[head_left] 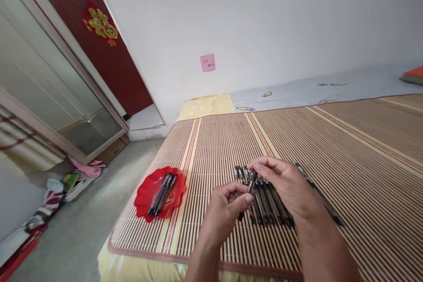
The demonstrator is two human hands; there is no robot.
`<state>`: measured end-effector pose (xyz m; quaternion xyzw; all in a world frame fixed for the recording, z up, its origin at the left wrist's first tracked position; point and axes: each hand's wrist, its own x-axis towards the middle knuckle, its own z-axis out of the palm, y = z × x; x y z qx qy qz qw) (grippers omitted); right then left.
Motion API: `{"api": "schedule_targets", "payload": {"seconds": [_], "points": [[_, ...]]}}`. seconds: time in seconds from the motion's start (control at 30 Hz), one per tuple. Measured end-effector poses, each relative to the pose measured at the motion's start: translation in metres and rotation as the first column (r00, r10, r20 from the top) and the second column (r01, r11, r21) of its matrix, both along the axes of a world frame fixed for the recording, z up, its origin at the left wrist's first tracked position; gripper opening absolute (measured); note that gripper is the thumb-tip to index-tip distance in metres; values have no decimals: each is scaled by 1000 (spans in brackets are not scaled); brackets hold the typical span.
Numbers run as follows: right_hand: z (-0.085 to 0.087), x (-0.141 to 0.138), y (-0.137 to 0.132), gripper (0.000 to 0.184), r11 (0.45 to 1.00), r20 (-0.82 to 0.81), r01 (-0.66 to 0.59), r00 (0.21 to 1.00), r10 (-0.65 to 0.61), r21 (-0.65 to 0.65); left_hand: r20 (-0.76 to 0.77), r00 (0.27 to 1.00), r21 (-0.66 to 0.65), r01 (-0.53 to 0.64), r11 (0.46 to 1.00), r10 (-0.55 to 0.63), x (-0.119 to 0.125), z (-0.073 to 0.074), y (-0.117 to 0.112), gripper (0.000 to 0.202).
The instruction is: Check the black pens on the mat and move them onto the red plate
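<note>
Both my hands meet over a row of several black pens (269, 202) lying side by side on a striped bamboo mat (346, 150). My left hand (226, 213) and my right hand (286, 187) pinch one black pen (252, 182) between them, held tilted above the row. The fingers of both hands are closed around it. To the left, a red plate (145, 191) holds a few black pens (161, 194).
The mat covers a bed with a yellow and patterned sheet (208, 105). A grey floor (86, 229) runs along the left, with clothes and clutter (62, 189) by a glass-panelled door. A pink note (208, 62) sticks to the white wall.
</note>
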<state>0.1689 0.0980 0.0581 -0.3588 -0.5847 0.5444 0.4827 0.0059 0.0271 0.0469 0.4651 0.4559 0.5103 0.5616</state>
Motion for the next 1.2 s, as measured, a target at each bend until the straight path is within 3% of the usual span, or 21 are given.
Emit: {"api": "schedule_targets", "payload": {"seconds": [0.1,0.17,0.3,0.4,0.53,0.67,0.77,0.83,0.9,0.97,1.1,1.2], "points": [[-2,-2,1,32,1000,26,6,1000,-6,-2,-81,994,26,-72,997,74,-17,0,2,19],[-3,-3,2,37,1000,39,26,999,-27,7,-202,953,90,-213,973,227,-37,0,2,16],[-8,-3,4,44,998,95,49,994,-51,25,-405,682,259,-553,792,609,-99,2,-3,10],[-9,-4,4,42,999,147,15,989,-19,33,-465,572,231,-659,716,676,-146,1,-16,17],[-8,-2,5,37,996,119,56,991,-64,68,-423,598,190,-676,712,681,-176,-6,-31,33],[-14,2,11,30,979,91,174,979,-184,105,-227,716,150,-644,750,660,-156,-7,-27,40],[-24,-3,17,32,969,297,173,929,-221,179,-29,796,101,-600,794,605,-125,0,-10,40],[-35,-13,20,39,960,523,99,821,-228,262,64,822,84,-569,818,565,-106,4,2,38],[-47,-26,22,45,952,715,-6,661,-226,305,115,834,76,-549,832,540,-93,3,11,37],[-60,-38,23,49,951,808,-68,547,-217,301,132,838,69,-541,838,530,-87,-3,17,37],[-78,-53,23,55,949,862,-129,467,-198,288,142,863,40,-494,869,484,-86,-19,19,39],[-80,-58,22,53,947,882,-173,438,-173,272,175,868,21,-475,880,465,-89,-24,19,40]]}}
